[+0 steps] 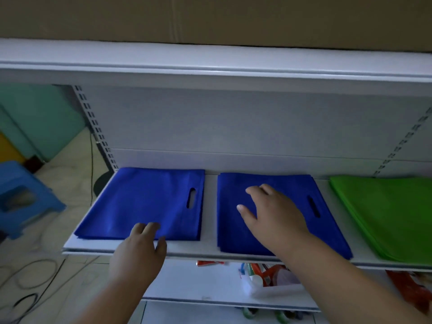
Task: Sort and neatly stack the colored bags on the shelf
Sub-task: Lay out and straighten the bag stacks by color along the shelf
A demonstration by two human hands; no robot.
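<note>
Nearest the camera, the left hand (140, 242) reaches to the front edge of the left blue stack (142, 204); its fingers curl over that edge, though whether they pinch the fabric or only rest on it I cannot tell. The right hand (273, 213) lies spread and released, fingers straight, flat on top of the right blue stack (268, 230). Both stacks sit side by side on the white shelf (210, 206), apart by a bare strip, and a green stack (385, 213) lies further right, well apart from the blue.

Sorting looks largely done: each pile shows one colour and fairly square edges. What seems left is joining or straightening the two blue piles, judging by where the hands are.

The green stack is cut off at the right border. The lower shelf holds red and white packets (264, 274), too blurred to name. A blue stool (23, 195) stands on the floor at left.
</note>
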